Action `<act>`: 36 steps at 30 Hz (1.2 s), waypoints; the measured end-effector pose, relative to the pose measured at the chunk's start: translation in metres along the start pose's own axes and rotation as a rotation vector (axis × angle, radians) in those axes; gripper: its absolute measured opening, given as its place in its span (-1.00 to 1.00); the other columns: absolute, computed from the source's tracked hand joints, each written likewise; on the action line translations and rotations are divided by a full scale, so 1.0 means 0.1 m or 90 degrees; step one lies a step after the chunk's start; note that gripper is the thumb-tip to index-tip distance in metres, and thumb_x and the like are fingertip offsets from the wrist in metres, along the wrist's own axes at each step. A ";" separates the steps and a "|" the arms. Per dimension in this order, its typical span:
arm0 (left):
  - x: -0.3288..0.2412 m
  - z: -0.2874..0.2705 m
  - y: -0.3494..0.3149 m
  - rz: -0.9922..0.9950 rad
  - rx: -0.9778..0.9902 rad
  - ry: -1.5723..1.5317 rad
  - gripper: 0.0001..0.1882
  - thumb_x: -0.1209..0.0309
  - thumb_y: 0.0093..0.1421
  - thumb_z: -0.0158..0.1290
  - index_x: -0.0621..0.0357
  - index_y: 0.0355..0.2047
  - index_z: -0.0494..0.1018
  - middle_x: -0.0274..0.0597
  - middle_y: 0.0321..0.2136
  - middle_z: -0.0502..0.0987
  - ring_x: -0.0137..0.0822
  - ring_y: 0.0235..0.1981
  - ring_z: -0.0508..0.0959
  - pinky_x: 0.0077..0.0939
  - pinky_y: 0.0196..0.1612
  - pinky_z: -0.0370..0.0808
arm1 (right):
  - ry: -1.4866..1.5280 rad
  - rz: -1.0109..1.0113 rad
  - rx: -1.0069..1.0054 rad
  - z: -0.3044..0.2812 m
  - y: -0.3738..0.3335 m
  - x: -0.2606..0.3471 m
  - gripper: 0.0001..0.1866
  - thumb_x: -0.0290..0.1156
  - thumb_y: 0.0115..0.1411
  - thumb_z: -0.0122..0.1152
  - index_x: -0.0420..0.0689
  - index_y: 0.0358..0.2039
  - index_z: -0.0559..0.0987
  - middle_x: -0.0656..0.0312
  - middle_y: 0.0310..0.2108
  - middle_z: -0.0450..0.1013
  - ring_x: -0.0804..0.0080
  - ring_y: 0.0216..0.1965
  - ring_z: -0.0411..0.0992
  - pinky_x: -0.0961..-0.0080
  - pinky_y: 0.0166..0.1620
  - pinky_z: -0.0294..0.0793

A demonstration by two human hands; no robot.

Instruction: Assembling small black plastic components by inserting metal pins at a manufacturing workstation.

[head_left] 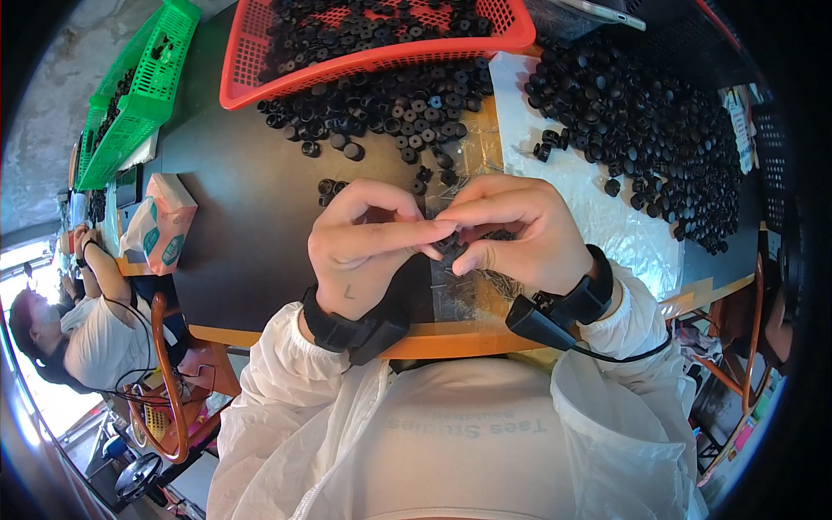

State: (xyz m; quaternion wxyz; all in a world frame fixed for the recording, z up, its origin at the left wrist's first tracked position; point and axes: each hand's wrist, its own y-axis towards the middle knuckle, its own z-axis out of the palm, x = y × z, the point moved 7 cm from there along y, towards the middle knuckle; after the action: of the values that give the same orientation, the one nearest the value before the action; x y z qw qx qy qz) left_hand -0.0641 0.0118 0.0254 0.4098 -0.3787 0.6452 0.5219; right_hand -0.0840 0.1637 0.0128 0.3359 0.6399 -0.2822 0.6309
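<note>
Over the near part of the table, my left hand (360, 247) and my right hand (530, 232) meet fingertip to fingertip. Both pinch a small black plastic part (449, 248), which the fingers largely cover. Below and behind the right fingers lies a heap of thin metal pins (501, 282). A few loose black round pieces (329, 187) sit just beyond my left hand. Farther off, a spread of black ring-like pieces (416, 113) lies in front of a red basket (381, 59). Black straps with small boxes are round both wrists.
A large pile of black round caps (624, 130) covers a white plastic sheet (598, 204) at the right. On the left stand a green basket (139, 104) and a tissue pack (169, 221). Another person (104, 338) sits at the far left. A phone-like device (602, 12) lies at the back.
</note>
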 end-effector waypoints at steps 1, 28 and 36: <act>0.00 0.00 0.00 0.008 0.002 -0.003 -0.70 0.78 -0.04 0.23 0.15 -0.33 0.69 -0.25 -0.30 0.42 -0.38 -0.40 0.58 -0.61 -0.35 0.58 | 0.047 0.017 -0.008 0.01 0.00 -0.02 -0.64 -0.61 0.00 0.42 -0.22 -0.13 0.65 0.16 -0.17 0.52 0.45 -0.22 0.54 0.62 -0.11 0.54; -0.07 -0.01 -0.01 0.127 -0.004 0.106 -0.68 0.67 -0.14 0.28 0.05 -0.35 0.70 -0.33 -0.42 0.45 -0.41 -0.44 0.51 -0.61 -0.42 0.46 | 0.173 0.086 -0.013 0.05 0.00 -0.12 -0.63 -0.65 -0.06 0.44 -0.19 -0.17 0.68 0.28 -0.35 0.52 0.54 -0.30 0.48 0.62 -0.20 0.45; -0.17 0.08 -0.01 0.235 0.021 0.153 -0.65 0.66 -0.16 0.26 0.01 -0.33 0.70 -0.35 -0.46 0.46 -0.40 -0.50 0.46 -0.62 -0.46 0.42 | 0.162 0.055 -0.049 0.04 -0.04 -0.10 -0.70 -0.76 -0.13 0.38 -0.23 -0.32 0.71 0.21 -0.40 0.56 0.50 -0.35 0.53 0.61 -0.28 0.49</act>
State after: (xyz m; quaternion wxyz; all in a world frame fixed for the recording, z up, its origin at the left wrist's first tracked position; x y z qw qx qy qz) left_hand -0.0556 0.0201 0.0400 0.2334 -0.3065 0.7565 0.5284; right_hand -0.0793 0.1626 0.0029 0.3658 0.5286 -0.2890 0.7094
